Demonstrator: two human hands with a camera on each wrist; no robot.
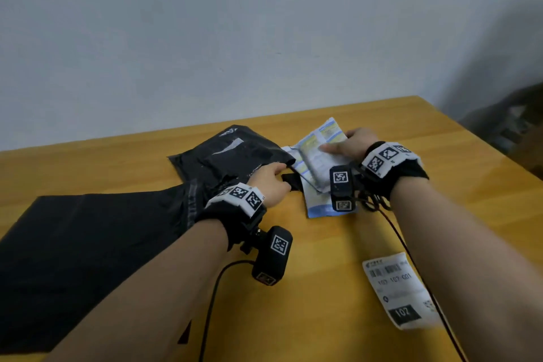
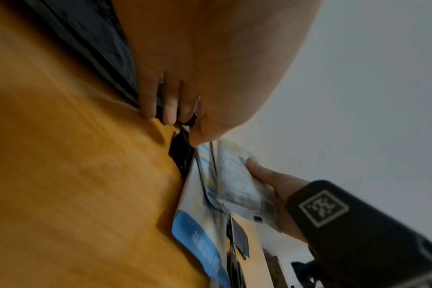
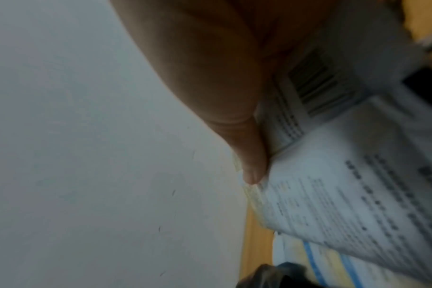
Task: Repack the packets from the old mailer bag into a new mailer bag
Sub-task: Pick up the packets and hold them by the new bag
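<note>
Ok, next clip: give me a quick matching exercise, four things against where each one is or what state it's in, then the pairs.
Things
1. shipping label
2. flat black mailer bag
3. crumpled black mailer bag
4. white printed packet

Places or states
A. gripped by the right hand
B. its open edge held by the left hand
C. alone near the table's front right
D. spread at the table's left, under the left forearm

Pairs: 1-C, 2-D, 3-B, 4-A

Table [image 1: 323,288]: yellow-orange wood grain. Both mailer bags [image 1: 229,156] [image 1: 88,232]: black. Packets [image 1: 320,153]: white, with blue and pale-yellow bands and dark print. Shipping label [image 1: 396,288]: white, black barcode, black block. Wall [image 1: 235,23]: plain grey-white.
</note>
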